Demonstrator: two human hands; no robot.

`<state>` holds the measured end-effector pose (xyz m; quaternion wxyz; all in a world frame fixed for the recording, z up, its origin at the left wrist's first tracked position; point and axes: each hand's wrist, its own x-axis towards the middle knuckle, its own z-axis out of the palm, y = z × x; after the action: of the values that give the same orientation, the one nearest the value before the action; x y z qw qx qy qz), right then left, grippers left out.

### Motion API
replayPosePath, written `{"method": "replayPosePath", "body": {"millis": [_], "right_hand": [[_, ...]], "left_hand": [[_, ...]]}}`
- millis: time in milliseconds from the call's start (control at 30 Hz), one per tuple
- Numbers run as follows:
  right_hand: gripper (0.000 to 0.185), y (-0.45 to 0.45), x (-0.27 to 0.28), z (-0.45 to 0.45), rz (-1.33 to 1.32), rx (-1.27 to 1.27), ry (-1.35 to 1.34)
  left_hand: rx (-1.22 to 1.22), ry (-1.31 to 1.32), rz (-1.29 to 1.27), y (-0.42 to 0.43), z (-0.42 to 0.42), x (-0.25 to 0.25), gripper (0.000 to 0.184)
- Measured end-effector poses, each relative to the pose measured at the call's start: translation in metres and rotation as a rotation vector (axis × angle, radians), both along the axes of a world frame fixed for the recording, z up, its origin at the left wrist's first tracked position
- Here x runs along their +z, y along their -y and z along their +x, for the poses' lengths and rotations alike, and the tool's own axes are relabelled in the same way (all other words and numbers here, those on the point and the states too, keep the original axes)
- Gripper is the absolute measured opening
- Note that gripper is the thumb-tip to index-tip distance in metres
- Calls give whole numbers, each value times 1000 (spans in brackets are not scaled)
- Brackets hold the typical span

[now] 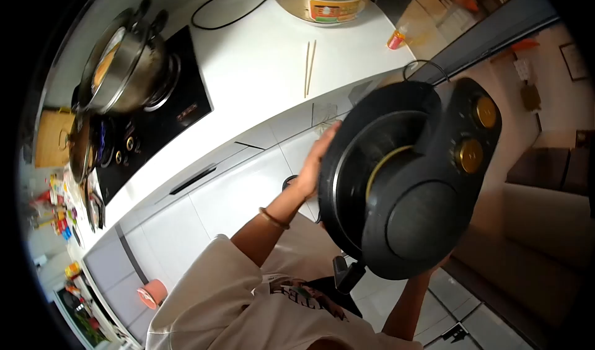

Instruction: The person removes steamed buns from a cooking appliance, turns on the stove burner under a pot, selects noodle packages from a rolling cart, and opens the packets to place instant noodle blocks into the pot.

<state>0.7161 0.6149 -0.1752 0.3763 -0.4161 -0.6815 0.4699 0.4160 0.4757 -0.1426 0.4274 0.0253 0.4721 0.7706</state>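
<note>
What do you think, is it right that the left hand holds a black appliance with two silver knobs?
Not quite: in the head view, the two knobs are gold, not silver. The left hand does hold the black appliance.

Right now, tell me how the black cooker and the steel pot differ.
The black cooker is held up in the hands; the steel pot stands on the stove. The cooker is dark with gold knobs, the pot shiny and silvery. Both have rounded bodies.
</note>
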Motion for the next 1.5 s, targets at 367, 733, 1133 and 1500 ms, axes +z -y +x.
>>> {"method": "replayPosePath", "body": {"millis": [367,733,1133,1500], "right_hand": [[54,28,-172,35,-400,-303,-381],[57,3,-404,36,-598,-151,-390],[54,-26,-550,-18,-906,-250,-610],[41,-38,-639,-22,-943,-346,-486]], "left_hand": [[-302,-19,-72,-55,9,-224,75],[-236,-21,-73,-71,9,-441,63],[-187,278,-32,-91,-9,-625,59],[-173,238,-84,-90,-13,-717,51]]}}
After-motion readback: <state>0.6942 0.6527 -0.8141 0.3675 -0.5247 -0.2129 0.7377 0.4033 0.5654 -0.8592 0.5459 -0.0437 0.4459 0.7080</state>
